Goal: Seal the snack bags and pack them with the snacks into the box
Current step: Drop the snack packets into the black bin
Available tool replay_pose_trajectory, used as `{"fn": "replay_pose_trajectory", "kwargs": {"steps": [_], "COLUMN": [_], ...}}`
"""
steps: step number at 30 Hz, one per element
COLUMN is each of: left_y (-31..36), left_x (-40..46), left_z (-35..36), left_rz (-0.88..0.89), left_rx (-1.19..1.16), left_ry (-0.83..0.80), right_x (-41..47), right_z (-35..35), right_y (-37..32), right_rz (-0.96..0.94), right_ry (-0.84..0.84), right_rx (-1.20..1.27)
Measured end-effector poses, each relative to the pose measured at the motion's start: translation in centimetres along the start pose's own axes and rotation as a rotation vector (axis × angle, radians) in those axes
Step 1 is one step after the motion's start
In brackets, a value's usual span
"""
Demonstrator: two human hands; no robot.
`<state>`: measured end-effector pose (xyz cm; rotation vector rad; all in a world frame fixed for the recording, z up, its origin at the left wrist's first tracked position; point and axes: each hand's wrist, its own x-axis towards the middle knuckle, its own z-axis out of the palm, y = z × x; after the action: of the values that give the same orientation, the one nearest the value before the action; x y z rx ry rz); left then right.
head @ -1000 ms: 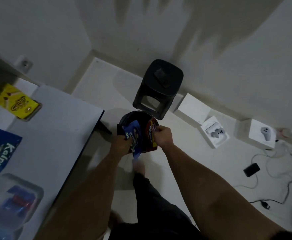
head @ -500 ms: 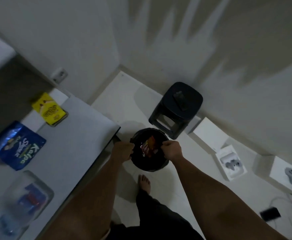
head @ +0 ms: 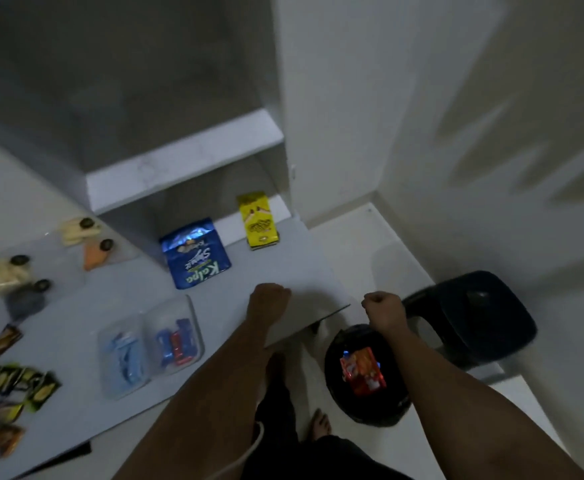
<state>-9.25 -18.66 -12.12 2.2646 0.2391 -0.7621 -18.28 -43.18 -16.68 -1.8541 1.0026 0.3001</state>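
Observation:
A blue snack bag (head: 195,254) and a yellow snack bag (head: 257,220) lie at the back of the grey table (head: 75,306). Nearer me stands a clear plastic box (head: 150,344) holding blue and red snack bars. My left hand (head: 269,299) hovers over the table's right corner with its fingers curled and nothing in it. Just off the table edge, my right hand (head: 384,306) is also curled and holds nothing, above a black bin (head: 401,407). A red wrapper (head: 363,370) lies inside the bin.
Black-and-yellow snack packs (head: 13,386) and other small packets lie at the table's left. Pale and orange pouches (head: 89,244) sit further back. A white shelf (head: 179,161) rises behind the table. A black stool (head: 470,317) stands on the floor right of the bin.
Both hands have let go of the wrappers, which now lie in the bin, and have risen toward the table. The view has swung left onto the table.

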Motion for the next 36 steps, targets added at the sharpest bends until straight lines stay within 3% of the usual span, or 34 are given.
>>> {"fn": "replay_pose_trajectory", "kwargs": {"steps": [10,16,21,26,36], "left_y": [-5.0,-7.2,-8.7,-10.0,-9.7], "left_x": [8.1,11.8,14.0,15.5,16.4], "left_z": [-11.1,-13.9,-14.3,-14.7,-14.8], "left_rz": [-0.133,-0.341,-0.449,-0.495,-0.452], "left_rx": [-0.008,0.108,0.115,0.088,-0.307], "left_ry": [0.393,0.429,0.336,0.298,0.435], "right_x": [4.8,7.7,9.8,9.2,9.9], "right_z": [9.6,15.5,19.8,22.4,21.9], "right_y": [-13.6,-20.3,-22.5,-24.0,-22.9], "right_rz": [-0.221,-0.232,-0.122,-0.017,0.008], "right_ry": [-0.062,-0.091,-0.192,-0.118,-0.203], "right_rx": [-0.060,-0.133,-0.207,-0.253,-0.112]}}
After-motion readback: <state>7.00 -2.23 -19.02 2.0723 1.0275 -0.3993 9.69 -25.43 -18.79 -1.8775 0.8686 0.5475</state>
